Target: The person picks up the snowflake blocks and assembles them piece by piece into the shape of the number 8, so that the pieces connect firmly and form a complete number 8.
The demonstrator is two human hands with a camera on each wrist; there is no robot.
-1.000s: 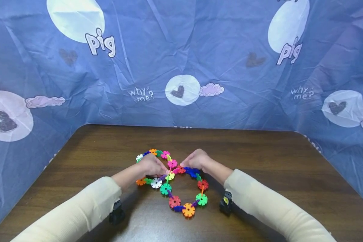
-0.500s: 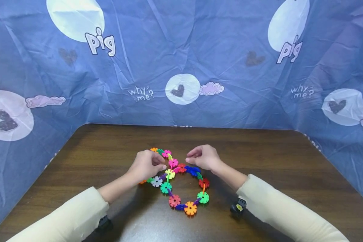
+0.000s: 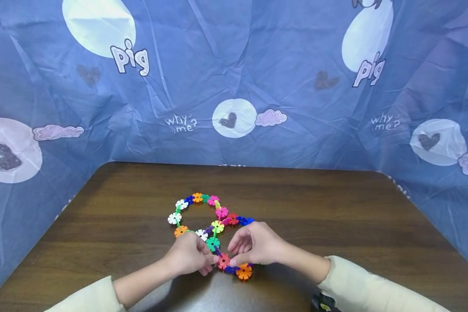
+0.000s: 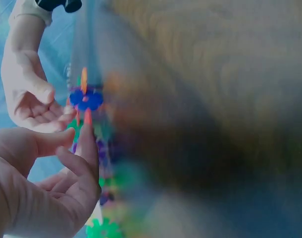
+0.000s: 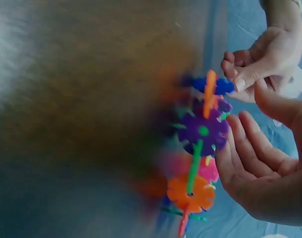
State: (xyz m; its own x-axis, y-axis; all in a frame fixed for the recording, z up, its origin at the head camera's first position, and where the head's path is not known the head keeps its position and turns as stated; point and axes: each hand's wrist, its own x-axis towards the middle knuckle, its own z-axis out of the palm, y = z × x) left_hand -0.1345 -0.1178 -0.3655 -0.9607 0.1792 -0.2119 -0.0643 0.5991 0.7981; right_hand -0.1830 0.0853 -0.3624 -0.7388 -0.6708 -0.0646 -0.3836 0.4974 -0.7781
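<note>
A chain of colourful flower-shaped plastic discs lies in a figure eight in the head view, with a yellow disc (image 3: 217,227) near its crossing. My left hand (image 3: 189,255) is at the lower loop's left side, its fingertips at the edge of a red disc (image 3: 224,261). In the left wrist view, its index fingertip meets a red piece (image 4: 88,117) and the thumb stands apart. Across from it, my right hand (image 3: 260,245) has its thumb near the same red disc, thumb and fingers spread. It hides the lower loop's right side. An orange disc (image 3: 244,272) sits below.
A brown wooden table (image 3: 335,203) carries the chain. Behind it hangs a blue printed cloth (image 3: 304,143). The upper loop includes a white disc (image 3: 174,218) and a pink disc (image 3: 221,212). A black wrist device (image 3: 323,302) shows at the right sleeve.
Both hands have left the crossing of the two loops, lifted, and come down nearer to me at the lower loop's red disc. The chain keeps nearly the same shape and place.
</note>
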